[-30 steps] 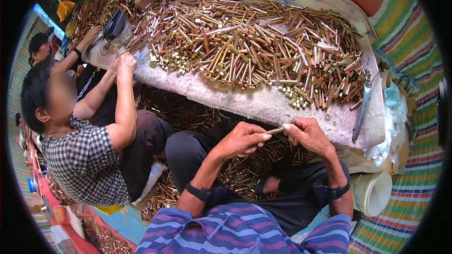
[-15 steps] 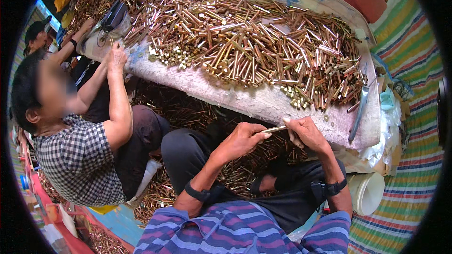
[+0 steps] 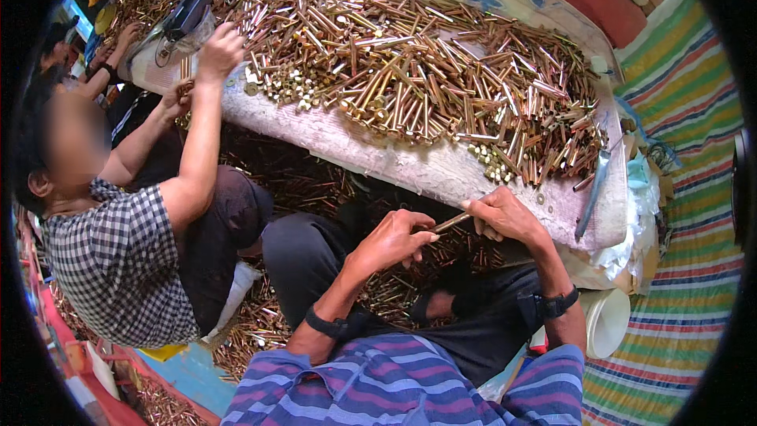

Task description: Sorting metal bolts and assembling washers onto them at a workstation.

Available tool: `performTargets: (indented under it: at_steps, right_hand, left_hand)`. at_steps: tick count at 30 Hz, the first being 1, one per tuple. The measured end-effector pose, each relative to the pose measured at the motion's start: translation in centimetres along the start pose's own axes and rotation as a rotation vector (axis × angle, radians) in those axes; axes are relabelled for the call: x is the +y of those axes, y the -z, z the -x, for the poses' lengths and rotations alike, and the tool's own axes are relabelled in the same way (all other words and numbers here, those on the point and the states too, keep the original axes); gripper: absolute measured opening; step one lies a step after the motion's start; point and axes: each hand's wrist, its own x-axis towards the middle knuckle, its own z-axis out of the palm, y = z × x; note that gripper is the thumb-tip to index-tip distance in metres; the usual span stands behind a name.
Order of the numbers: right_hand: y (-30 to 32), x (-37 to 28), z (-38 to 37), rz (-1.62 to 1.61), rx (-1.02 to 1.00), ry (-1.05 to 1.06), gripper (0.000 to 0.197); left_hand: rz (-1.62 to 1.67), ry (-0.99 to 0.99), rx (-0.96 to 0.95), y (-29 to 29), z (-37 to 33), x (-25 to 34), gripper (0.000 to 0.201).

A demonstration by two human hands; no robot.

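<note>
Step in hand, by the look of it: two-handed work on a single tube [image 3: 451, 223], at centre frame, just right of middle, off the near edge of the table [image 3: 441, 172]. Your left hand [image 3: 397, 238] has thumb and fingertips clamped on the tube's lower-left end. Your right hand [image 3: 505, 215] has thumb and forefinger pinched at its upper-right end; what the undersides of those fingers do, you can't tell. Tube sits tilted, right end higher. Loose pile [image 3: 441, 63] fills upper centre; pale-ended cluster [image 3: 489, 162] lies above your right hand. Next move probably calls for a firm left pinch, both ends in line, before your right fingers shift or let go.
</note>
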Motion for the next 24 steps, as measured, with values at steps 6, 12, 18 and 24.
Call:
performTargets:
  at_steps: [6, 12, 18, 24]
  right_hand:
    - [0.5, -0.5, -3.0, 0.122, 0.268, 0.285, 0.047]
    - [-0.7, -5.9, -7.1, 0.064, 0.458, 0.348, 0.047]
    - [-2.2, -10.1, -11.3, 0.391, 0.538, 0.281, 0.067]
    - [-1.7, -7.1, -17.4, 0.520, 0.646, 0.426, 0.072]
  left_hand:
    - [-0.359, -0.317, 0.479, 1.7, -0.1, -0.1, 0.046]
    - [-0.848, -0.567, 0.895, 5.8, 0.0, 1.5, 0.060]
    - [-0.939, -0.280, 0.813, 11.1, -0.8, 5.8, 0.042]
    - [-0.983, -0.203, 0.595, 13.0, -4.7, 6.8, 0.054]
